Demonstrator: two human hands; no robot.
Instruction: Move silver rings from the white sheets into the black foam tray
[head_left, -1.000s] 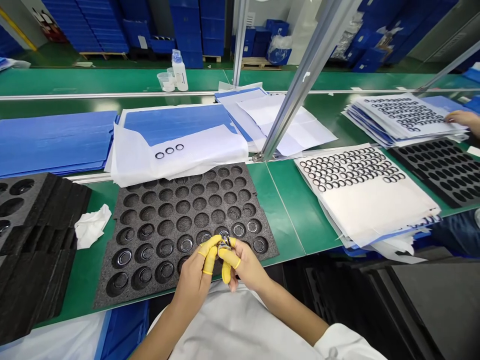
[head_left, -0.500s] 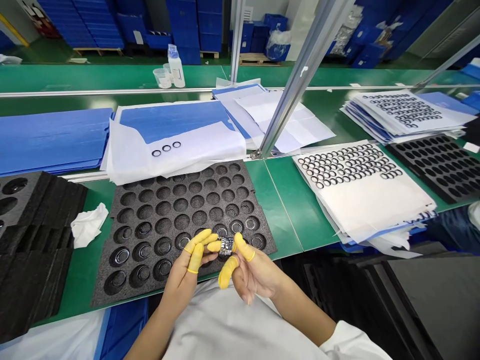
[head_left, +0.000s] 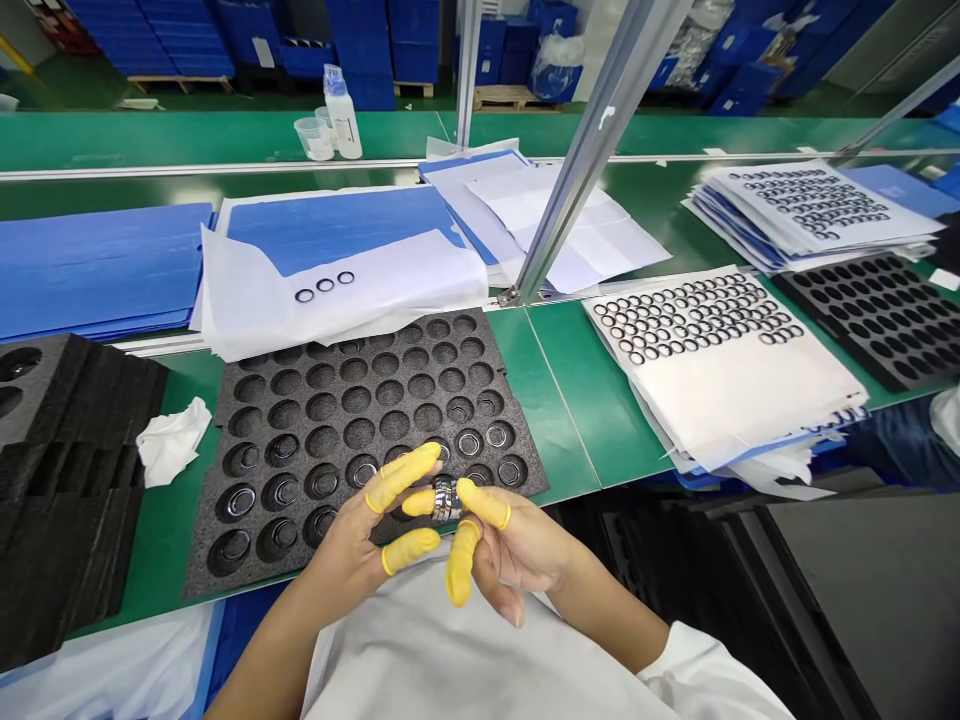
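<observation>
A short stack of shiny metal rings (head_left: 447,499) sits between my two hands, above the near edge of a dark foam tray (head_left: 202,550). My right hand (head_left: 517,545) holds the stack, its upper yellow-cotted digit against the right end and another cotted finger curled below. Whether a finger passes through the rings is hidden. My left hand (head_left: 367,530) wears yellow finger cots too. Its fingers are spread apart, and the middle one reaches to the left end of the stack. Several tray pockets near my hands hold round ring-like parts; others are bare.
White paper (head_left: 420,280) with three dark rings covers the tray's far edge. To the right lies a sheet (head_left: 735,400) with rows of rings, beside another black foam tray (head_left: 885,320). Stacked foam (head_left: 75,520) and a crumpled wipe (head_left: 172,440) are left. A metal post (head_left: 592,150) rises ahead.
My left hand's fingers have spread apart, its lower finger dropping away from the upper one. The ring stack has shifted slightly left in my right hand. The view has moved a little.
</observation>
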